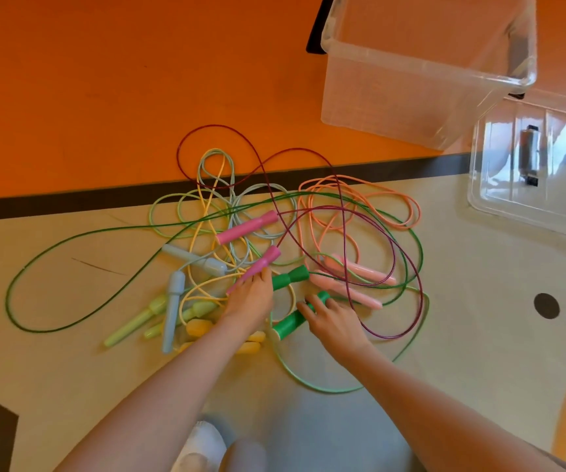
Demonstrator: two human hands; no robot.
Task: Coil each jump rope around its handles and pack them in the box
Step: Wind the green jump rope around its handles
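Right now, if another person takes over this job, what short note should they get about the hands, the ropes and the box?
Left hand: on the floor pile, touching a dark pink handle and a green handle; grip unclear.
Right hand: fingers resting on the second green handle.
Ropes: all tangled and loose on the floor.
Clear box: holds no rope; its lid lies beside it.
Done: nothing coiled.
Left: untangle, coil and pack every rope.

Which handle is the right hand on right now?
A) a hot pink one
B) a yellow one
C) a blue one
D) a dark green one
D: the right hand lies with its fingers over the dark green handle nearest the person; whether they curl round it cannot be told.
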